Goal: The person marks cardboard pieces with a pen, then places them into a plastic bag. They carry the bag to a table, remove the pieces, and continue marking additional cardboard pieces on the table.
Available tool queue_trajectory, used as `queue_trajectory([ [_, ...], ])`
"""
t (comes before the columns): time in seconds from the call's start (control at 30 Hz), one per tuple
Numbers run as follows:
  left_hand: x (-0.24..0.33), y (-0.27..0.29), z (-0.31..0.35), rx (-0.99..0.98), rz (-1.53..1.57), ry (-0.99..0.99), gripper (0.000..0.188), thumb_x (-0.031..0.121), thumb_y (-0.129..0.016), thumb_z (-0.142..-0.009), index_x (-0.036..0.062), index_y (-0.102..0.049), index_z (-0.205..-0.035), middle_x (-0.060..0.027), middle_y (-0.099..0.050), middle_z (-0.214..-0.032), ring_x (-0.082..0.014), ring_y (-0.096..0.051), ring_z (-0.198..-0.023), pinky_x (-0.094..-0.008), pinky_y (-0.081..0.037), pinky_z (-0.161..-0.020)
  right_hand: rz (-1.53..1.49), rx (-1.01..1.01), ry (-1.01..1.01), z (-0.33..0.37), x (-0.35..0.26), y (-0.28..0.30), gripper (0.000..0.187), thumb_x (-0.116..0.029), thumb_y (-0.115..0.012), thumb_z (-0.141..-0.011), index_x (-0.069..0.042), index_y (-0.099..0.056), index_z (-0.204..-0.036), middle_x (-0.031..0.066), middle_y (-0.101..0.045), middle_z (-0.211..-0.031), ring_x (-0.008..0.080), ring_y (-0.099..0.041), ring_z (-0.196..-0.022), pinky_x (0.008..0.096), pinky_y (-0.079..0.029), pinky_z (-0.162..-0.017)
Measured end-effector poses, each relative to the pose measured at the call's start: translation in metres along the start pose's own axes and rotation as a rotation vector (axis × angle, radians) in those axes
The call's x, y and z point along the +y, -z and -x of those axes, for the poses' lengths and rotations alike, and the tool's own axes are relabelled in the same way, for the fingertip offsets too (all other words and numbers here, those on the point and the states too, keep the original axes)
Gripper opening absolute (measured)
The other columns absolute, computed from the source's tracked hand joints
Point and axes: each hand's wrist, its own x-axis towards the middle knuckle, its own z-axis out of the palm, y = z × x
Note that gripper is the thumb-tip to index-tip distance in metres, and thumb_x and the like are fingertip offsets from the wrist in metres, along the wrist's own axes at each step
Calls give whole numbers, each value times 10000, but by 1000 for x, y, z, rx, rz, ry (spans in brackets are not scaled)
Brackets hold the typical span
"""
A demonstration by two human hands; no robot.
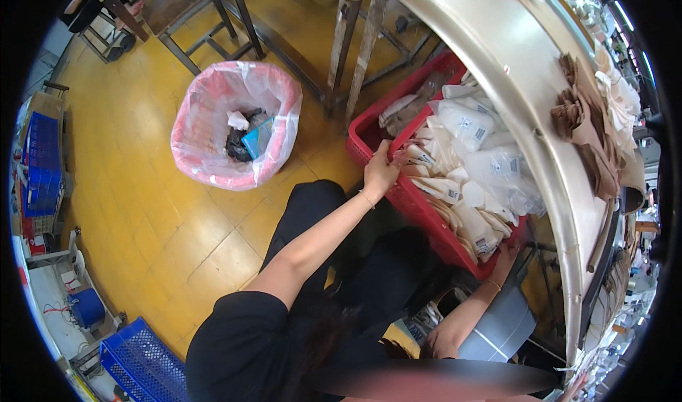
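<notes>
My left hand [381,172] is closed on the near left corner of a red plastic basket [425,216]. At the basket's right end, my right hand [505,260] grips the rim, its fingers partly hidden by the basket wall. Cream-coloured pieces [458,218], which look like cloth, fill the basket in overlapping stacks, some with small labels. Clear plastic bags [497,169] of white pieces lie on top of them. Behind it stands another red basket [364,140] with clear bags in it, partly hidden. The held basket sits beside and partly under the worktable's edge.
A pink bin [186,135] with a clear liner stands on the yellow tiled floor to the left. The worktable [529,93] curves along the right, with brown cloth pieces [586,128] on it. Wooden stools [186,7] stand at the back. Blue crates [142,359] line the left side.
</notes>
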Motion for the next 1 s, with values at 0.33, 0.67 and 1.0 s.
queue_trajectory([
  [0.33, 26, -14, 10, -71, -30, -58, 350, 187, -645, -838, 119, -533, -1163, -161, -643, -1055, -363, -636, -838, -430, -498, -715, 136, 230, -136, 39, 55, 16, 486, -66, -593, -812, 82, -456, -1254, 158, -538, -1208, 258, -522, -1089, 364, -415, -961],
  [0.67, -30, -25, 13, -82, -176, -147, 446, 109, -639, -868, -11, -490, -1271, -174, -598, -1175, -270, -595, -1059, -347, -477, -906, 770, 249, -87, 62, 10, -10, 446, -80, -515, -920, 19, -417, -1344, 190, -584, -1206, 311, -558, -1149, 387, -422, -1001],
  [1.0, -30, -13, 6, -252, 319, -18, 503, -73, -454, -873, 5, -387, -1366, -105, -482, -1280, -197, -486, -1143, -304, -369, -1003, 528, -221, 107, 149, -281, 2, 275, -157, -702, -820, -29, -658, -1059, 145, -676, -1080, 307, -641, -995, 364, -493, -891],
])
